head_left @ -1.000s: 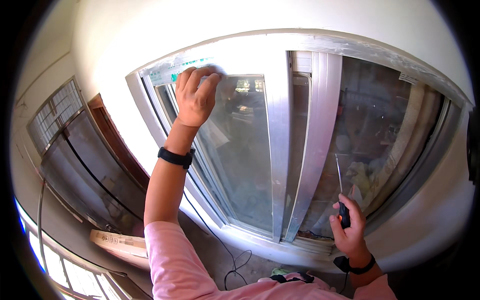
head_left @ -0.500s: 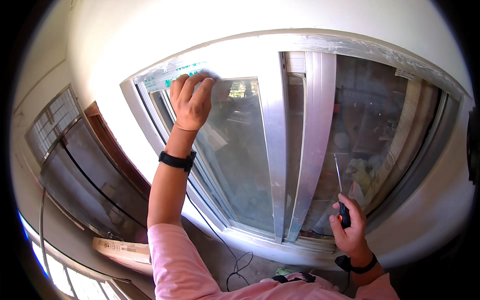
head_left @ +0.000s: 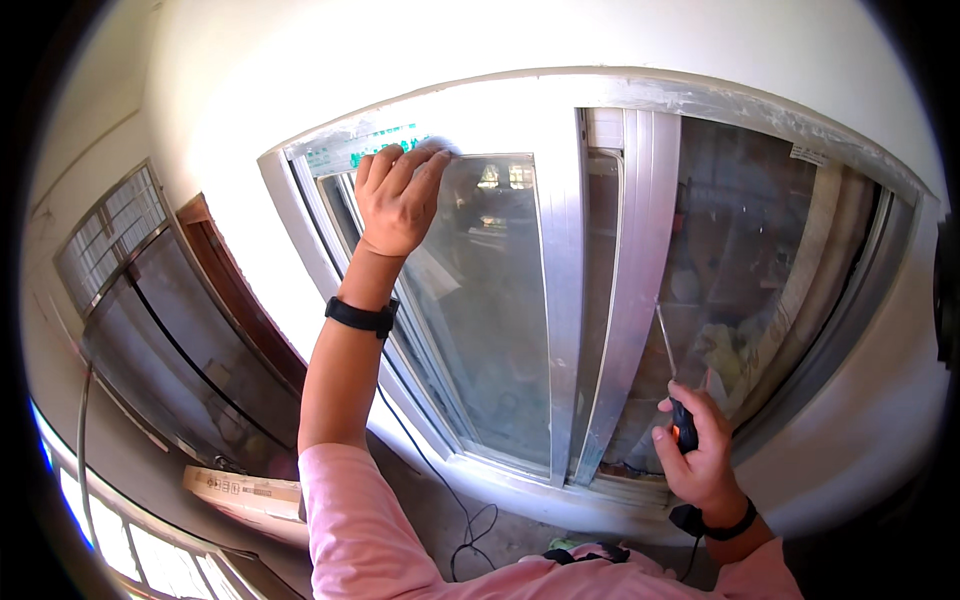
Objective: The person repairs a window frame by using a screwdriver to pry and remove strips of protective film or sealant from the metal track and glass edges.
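My left hand [head_left: 398,203] is raised to the top rail of the left window sash [head_left: 558,300], its fingers curled and closed against the rail. Clear film with green print [head_left: 335,150] lies on the metal there. The fingertips are partly hidden and blurred, so what they pinch, if anything, cannot be made out. Lower on the right, my right hand [head_left: 703,455] is wrapped round the black and orange handle of a screwdriver [head_left: 683,425]. Its thin metal shaft points up in front of the right glass pane [head_left: 735,240], apart from my left hand.
Silver rails frame the sliding window [head_left: 640,280]. A thin black cable [head_left: 437,470] hangs down and loops on the floor. At the lower left lies a cardboard box [head_left: 243,497], below a dark screened panel [head_left: 190,340]. A brown wooden door frame [head_left: 235,275] stands beside the white wall.
The view has shifted slightly, so the window sits a little further right. My left hand keeps its place at the top rail. The screwdriver has tilted slightly left.
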`<state>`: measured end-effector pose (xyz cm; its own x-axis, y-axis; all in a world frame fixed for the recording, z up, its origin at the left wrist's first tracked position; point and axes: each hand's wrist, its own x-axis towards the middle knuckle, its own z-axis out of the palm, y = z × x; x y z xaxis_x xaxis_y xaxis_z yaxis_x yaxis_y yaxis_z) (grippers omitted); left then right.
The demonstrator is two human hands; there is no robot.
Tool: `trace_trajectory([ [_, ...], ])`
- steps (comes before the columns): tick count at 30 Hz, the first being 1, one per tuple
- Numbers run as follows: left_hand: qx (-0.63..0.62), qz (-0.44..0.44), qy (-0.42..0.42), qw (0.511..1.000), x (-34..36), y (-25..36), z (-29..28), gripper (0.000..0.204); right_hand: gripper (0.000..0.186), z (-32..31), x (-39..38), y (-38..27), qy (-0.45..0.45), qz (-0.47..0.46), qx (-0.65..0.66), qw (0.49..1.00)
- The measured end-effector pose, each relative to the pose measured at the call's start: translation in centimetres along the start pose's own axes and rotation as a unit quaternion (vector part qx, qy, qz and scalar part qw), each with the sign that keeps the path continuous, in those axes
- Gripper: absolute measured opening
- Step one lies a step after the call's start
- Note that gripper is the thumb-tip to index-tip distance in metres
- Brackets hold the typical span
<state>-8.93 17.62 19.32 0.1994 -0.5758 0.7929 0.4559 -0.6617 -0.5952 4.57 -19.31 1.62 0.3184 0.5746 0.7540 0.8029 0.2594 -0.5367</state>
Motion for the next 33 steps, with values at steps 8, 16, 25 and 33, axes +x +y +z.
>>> trace_trajectory([
  [8, -0.056, -0.169, 0.007, 0.984, -1.9, 0.1, 0.1, 0.012, 0.047, -0.2, -1.1, 0.8, 0.013, 0.037, 0.029, 0.999],
  [16, -0.044, -0.231, -0.074, 0.969, -1.5, 0.6, -0.4, 0.015, 0.048, 0.1, -1.0, 1.3, -0.007, 0.049, 0.031, 0.998],
  [25, 0.038, -0.147, -0.121, 0.981, -0.1, 1.5, 0.1, 0.012, 0.048, 0.5, -1.0, 1.4, -0.003, 0.055, 0.043, 0.998],
  [33, 0.022, -0.141, -0.122, 0.982, 0.2, 0.6, 0.0, 0.013, 0.048, 1.1, -1.0, 1.0, 0.001, 0.047, 0.051, 0.998],
])
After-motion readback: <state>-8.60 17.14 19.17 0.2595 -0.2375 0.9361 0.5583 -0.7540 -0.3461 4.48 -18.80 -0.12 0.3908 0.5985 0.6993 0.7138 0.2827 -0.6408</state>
